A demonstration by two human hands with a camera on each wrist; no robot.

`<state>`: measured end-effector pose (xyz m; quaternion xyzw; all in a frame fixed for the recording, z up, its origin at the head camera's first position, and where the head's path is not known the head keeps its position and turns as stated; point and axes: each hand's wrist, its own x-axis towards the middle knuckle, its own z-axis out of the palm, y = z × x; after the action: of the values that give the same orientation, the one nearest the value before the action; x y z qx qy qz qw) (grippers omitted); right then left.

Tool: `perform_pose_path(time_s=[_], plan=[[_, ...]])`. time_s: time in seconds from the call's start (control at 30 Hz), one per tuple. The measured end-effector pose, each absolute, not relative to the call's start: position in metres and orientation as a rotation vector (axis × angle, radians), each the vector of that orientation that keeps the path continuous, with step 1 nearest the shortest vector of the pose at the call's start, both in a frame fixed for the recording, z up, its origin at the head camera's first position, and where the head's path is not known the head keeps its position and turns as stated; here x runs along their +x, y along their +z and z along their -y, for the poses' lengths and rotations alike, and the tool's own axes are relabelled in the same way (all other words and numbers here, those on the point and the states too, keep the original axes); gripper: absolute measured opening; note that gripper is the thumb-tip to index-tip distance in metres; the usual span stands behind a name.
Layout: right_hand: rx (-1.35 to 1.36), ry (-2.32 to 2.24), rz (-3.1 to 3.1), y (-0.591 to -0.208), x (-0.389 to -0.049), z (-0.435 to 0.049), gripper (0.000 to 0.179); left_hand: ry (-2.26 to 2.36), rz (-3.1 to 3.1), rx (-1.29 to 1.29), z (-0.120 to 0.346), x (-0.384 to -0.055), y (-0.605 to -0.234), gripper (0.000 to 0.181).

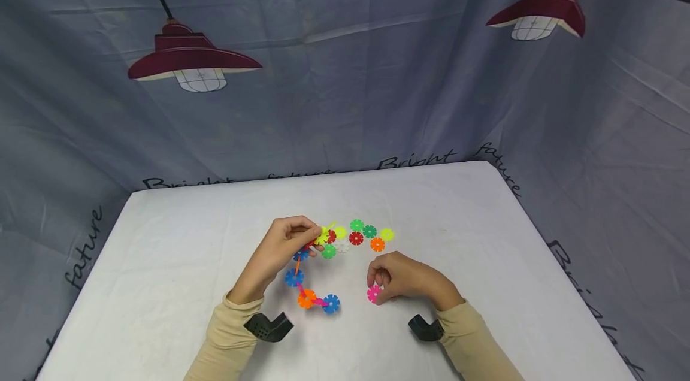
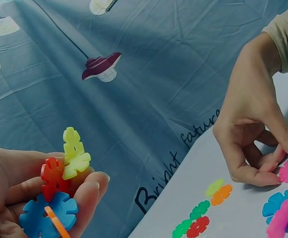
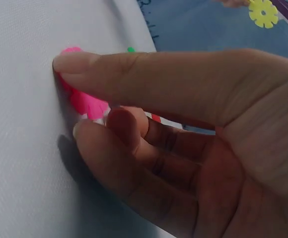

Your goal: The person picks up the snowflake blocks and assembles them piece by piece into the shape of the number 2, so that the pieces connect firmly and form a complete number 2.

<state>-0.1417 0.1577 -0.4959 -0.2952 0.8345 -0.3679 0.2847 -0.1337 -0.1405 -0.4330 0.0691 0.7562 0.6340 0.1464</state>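
Observation:
My left hand [image 1: 283, 246] grips one end of a chain of interlocking plastic snowflake discs. Near its fingertips are a yellow disc [image 2: 76, 166], a red disc [image 2: 54, 176] and a blue disc [image 2: 48, 216]. From there the chain curves toward me through a second blue disc [image 1: 294, 277] and an orange disc [image 1: 306, 298], ending in another blue disc [image 1: 331, 304]. To the right, my right hand [image 1: 404, 276] pinches a pink snowflake disc [image 1: 373, 293] low over the table. The thumb partly covers the pink disc [image 3: 88, 105] in the right wrist view.
Loose discs lie on the white table [image 1: 431, 207] beyond the hands: a red one [image 1: 356, 238], an orange one [image 1: 377, 244], a yellow one [image 1: 387, 235] and several others. A grey printed curtain [image 1: 334, 99] hangs behind the table and along its sides.

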Motion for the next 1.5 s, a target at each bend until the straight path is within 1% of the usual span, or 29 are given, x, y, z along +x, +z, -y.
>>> perform_pose_path(time_s=[0.27,0.37,0.47,0.6,0.73,0.9,1.03,1.3,1.5], plan=[[-0.814,-0.977,-2.268,-0.493,-0.141,-0.157,0.02,1.828,-2.169,0.194,0.14,-0.133,-0.433,0.028],[-0.797,-1.042,-2.327,-0.49,-0.144,-0.156,0.017,1.827,-2.165,0.199,0.139,-0.134,-0.433,0.028],[-0.705,-1.249,-2.339,-0.484,-0.149,-0.153,0.015,1.83,-2.16,0.209,0.137,-0.134,-0.434,0.028],[-0.561,-1.632,-2.24,-0.472,-0.156,-0.147,0.021,1.822,-2.151,0.242,0.134,-0.133,-0.436,0.028],[-0.551,-1.824,-2.232,-0.458,-0.161,-0.141,0.026,1.826,-2.115,0.282,0.13,-0.132,-0.438,0.027],[-0.62,-1.883,-2.266,-0.447,-0.162,-0.134,0.024,1.837,-2.095,0.293,0.128,-0.131,-0.437,0.027],[-0.616,-1.887,-2.3,-0.441,-0.159,-0.129,0.024,1.812,-2.124,0.293,0.128,-0.13,-0.435,0.025],[-0.589,-1.878,-2.359,-0.44,-0.154,-0.123,0.026,1.721,-2.216,0.315,0.128,-0.129,-0.435,0.025],[-0.602,-1.899,-2.344,-0.441,-0.152,-0.118,0.022,1.722,-2.218,0.314,0.129,-0.128,-0.434,0.026]])
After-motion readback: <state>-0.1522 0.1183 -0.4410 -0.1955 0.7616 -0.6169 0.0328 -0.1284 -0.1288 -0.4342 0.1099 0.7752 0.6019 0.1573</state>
